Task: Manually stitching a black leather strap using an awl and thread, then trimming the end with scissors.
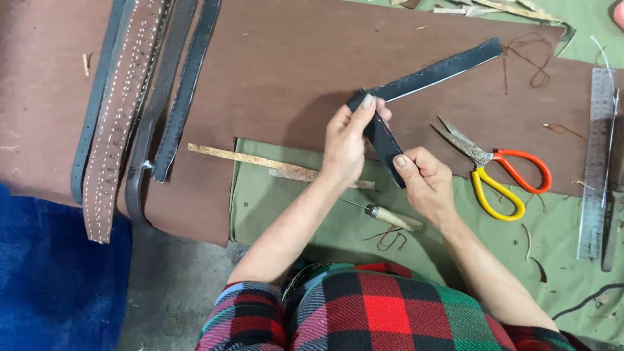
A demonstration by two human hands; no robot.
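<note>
Holding a dark leather strap [416,81] bent at a sharp fold, both hands up off the table [273,65]. Left hand [344,146] has its fingers closed on the strap right at the fold, thumb and fingertips pinched over the bend; right hand [422,182] fingers are closed on the short lower end, thumb pressed on top. The long end runs up and right, its far tip over the brown sheet, near some loose thread [530,62]. Risks as I read them: the fold is tight, so the leather could crease or crack along the stitch-hole edge if it's pressed harder. Grip on the short end is only at the tips, so a slip there would let the strap spring open. The awl [383,214] with the wooden handle lies just below the hands, point toward the left forearm; a dropped wrist could catch it. Scissors [494,172] with orange and yellow handles lie open just right of the right hand, blades pointing up-left toward the strap, so a sweep of the long end or the hand could hit them. Metal ruler [597,162] sits at the far right, well apart. Other straps [130,110] hang over the left edge of the table, not secured as far as I can tell; a tug on the brown sheet could pull them off.
</note>
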